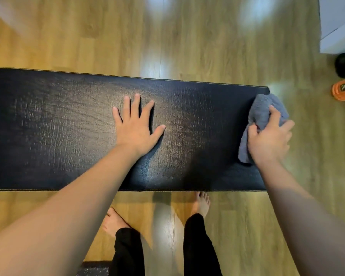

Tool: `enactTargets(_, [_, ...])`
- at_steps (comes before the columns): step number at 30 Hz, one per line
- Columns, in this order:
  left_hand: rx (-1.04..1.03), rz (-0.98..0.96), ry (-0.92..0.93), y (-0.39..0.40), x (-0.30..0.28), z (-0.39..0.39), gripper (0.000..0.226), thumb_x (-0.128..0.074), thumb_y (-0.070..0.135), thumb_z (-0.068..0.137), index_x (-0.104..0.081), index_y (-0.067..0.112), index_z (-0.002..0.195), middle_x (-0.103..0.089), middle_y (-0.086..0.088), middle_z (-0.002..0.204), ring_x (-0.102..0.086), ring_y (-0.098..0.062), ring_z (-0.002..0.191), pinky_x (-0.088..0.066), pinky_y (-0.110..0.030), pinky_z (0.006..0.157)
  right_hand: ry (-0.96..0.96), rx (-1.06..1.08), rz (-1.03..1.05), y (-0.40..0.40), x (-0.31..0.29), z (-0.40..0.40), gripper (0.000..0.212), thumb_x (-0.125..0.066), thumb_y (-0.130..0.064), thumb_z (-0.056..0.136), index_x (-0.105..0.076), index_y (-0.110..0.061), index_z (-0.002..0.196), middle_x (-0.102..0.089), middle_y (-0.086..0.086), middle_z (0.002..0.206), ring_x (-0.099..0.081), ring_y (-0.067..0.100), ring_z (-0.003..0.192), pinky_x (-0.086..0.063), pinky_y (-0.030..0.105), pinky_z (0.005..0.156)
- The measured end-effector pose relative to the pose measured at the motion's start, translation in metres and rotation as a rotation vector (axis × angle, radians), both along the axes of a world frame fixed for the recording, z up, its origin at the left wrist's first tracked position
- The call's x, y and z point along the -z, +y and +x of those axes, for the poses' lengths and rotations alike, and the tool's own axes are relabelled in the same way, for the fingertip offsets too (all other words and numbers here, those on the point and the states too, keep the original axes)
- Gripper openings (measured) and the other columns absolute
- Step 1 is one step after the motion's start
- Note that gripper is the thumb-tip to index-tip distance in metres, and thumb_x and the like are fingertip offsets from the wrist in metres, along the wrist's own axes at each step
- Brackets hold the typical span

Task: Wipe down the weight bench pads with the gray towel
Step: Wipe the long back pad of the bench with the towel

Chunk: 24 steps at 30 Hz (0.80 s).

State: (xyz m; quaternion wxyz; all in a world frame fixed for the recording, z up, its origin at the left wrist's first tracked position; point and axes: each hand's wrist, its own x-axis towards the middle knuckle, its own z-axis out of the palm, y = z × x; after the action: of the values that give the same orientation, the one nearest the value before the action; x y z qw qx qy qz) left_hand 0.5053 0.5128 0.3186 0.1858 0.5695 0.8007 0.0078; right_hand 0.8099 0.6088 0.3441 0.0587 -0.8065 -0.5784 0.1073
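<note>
One bench pad [68, 126] lying crosswise; right hand [269, 140] gripping gray towel [263, 112].

Bright overhead light throws white glare on the wood floor [157, 64] and a soft sheen across the black desk [68, 120]. Edges blur and bend; the hands cast short shadows.

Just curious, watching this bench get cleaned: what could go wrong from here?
The gray towel, bunched in the right hand, sits at the end of the black bench pad, so a wipe could slip off the edge. The left hand lies flat mid-pad and may leave prints. The bare feet stand close beneath the bench.
</note>
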Motion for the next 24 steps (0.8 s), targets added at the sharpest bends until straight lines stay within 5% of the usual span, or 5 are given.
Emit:
enactTargets(9, [0.027, 0.116, -0.122, -0.047, -0.014, -0.088, 0.067, -0.045, 0.061, 0.093, -0.033, 0.029, 0.150, -0.015, -0.004, 0.166, -0.004, -0.026, 0.154, -0.015, -0.052, 0.122, -0.049, -0.024, -0.020, -0.056, -0.002, -0.096, 0.061, -0.060, -0.036, 0.088, -0.031, -0.032, 0.142, -0.036, 0.023, 0.134, -0.045, 0.048, 0.112, -0.043, 0.061, 0.090])
enactTargets(17, [-0.263, 0.067, 0.000, -0.126, -0.023, -0.234, 0.066, -0.047, 0.063, 0.091, -0.036, 0.031, 0.147, -0.014, -0.003, 0.165, -0.002, -0.024, 0.154, -0.012, -0.060, 0.117, -0.011, -0.191, -0.026, -0.101, -0.005, -0.226, 0.062, -0.059, -0.037, 0.088, -0.030, -0.033, 0.143, -0.035, 0.025, 0.134, -0.045, 0.049, 0.110, -0.043, 0.063, 0.088])
enactTargets(24, [-0.563, 0.084, -0.095, -0.180, -0.014, -0.305, 0.070, -0.048, 0.058, 0.094, -0.027, 0.026, 0.153, -0.006, -0.005, 0.167, -0.001, -0.026, 0.154, -0.009, -0.058, 0.118, -0.028, -0.387, -0.070, -0.148, -0.002, -0.364, 0.068, -0.060, -0.042, 0.089, -0.025, -0.037, 0.148, -0.035, 0.019, 0.133, -0.045, 0.039, 0.106, -0.042, 0.053, 0.085])
